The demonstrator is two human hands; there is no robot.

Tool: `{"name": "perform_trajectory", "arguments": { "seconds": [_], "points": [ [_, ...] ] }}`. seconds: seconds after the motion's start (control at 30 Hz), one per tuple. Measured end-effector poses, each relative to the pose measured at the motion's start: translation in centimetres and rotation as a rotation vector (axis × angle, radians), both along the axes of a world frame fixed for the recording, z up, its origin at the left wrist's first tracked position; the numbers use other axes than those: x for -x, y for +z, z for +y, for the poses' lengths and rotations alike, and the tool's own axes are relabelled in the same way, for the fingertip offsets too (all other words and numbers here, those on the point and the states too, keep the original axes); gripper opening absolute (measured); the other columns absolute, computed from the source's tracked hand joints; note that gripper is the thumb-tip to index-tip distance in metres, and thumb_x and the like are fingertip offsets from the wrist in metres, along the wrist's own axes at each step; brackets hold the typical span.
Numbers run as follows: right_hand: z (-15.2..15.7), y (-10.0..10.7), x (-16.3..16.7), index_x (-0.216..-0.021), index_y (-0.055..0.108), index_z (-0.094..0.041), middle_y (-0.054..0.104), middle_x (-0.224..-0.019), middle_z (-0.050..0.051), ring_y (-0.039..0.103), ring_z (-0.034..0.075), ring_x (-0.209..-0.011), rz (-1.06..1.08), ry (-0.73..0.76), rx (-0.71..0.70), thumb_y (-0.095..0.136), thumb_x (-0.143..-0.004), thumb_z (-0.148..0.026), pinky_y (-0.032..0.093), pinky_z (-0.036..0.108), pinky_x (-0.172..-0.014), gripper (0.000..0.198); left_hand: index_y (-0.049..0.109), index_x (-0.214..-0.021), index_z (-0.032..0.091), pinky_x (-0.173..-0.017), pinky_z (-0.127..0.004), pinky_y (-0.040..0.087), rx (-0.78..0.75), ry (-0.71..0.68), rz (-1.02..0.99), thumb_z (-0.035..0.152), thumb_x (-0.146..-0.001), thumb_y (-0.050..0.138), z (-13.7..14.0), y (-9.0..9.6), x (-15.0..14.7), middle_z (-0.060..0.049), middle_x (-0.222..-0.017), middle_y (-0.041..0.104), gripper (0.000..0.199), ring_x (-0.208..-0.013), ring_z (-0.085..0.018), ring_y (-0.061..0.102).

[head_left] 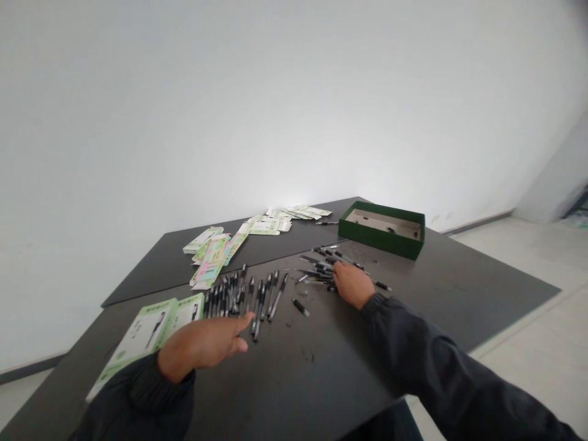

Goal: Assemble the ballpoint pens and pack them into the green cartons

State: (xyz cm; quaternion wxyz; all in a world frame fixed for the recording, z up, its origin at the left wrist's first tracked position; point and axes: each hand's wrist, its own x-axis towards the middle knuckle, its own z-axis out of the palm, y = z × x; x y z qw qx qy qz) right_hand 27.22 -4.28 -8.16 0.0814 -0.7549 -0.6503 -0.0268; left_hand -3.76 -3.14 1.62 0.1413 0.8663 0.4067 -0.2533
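Observation:
My left hand (209,343) hovers over the near left of the table, its thumb and fingers stretched out and nothing held. Just beyond it, a row of black-and-clear pens (261,300) lies roughly side by side, partly covered by the hand. My right hand (353,283) is down at a loose pile of pens (321,264), with its fingers curled together into the pile's right side. The fingertips are hidden, so what they grip cannot be seen. One short black pen piece (301,307) lies apart between the two groups.
Green-and-white pen boxes (149,331) lie at the left, partly under my left forearm. Flattened green, white and pink cartons (215,257) spread toward the back. A green open box (381,236) with a few small dark pieces inside stands at the back right. A white wall borders the table.

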Motion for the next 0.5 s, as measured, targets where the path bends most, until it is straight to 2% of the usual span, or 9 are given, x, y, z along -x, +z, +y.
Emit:
{"name": "perform_trajectory", "arguments": {
  "seconds": [0.13, 0.3, 0.5],
  "points": [
    [2.0, -0.3, -2.4, -0.095, 0.056, -0.015, 0.058, -0.102, 0.012, 0.054, 0.022, -0.095, -0.044, 0.083, 0.039, 0.042, -0.088, -0.023, 0.038, 0.03, -0.075, 0.017, 0.022, -0.14, 0.004, -0.071, -0.034, 0.047, 0.059, -0.002, -0.021, 0.029, -0.083, 0.034, 0.1, -0.2, -0.1, -0.014, -0.092, 0.069, 0.063, -0.083, -0.026, 0.063],
    [2.2, -1.0, -2.5, -0.097, 0.055, -0.014, 0.057, -0.101, 0.012, 0.053, 0.023, -0.094, -0.085, 0.117, 0.009, 0.04, -0.088, -0.021, 0.038, 0.031, -0.075, 0.019, 0.023, -0.14, 0.004, -0.071, -0.033, 0.046, 0.078, 0.006, -0.003, 0.03, -0.084, 0.035, 0.0, -0.3, -0.3, -0.015, -0.093, 0.069, 0.063, -0.082, -0.025, 0.063],
    [2.3, -1.3, -2.8, -0.099, 0.056, -0.014, 0.056, -0.103, 0.014, 0.052, 0.024, -0.097, -0.102, 0.111, 0.066, 0.039, -0.088, -0.022, 0.038, 0.033, -0.078, 0.022, 0.024, -0.14, 0.007, -0.069, -0.03, 0.045, 0.063, 0.018, 0.034, 0.026, -0.083, 0.036, 0.1, -0.6, -0.5, -0.012, -0.095, 0.068, 0.062, -0.082, -0.022, 0.061]
  ]
}}
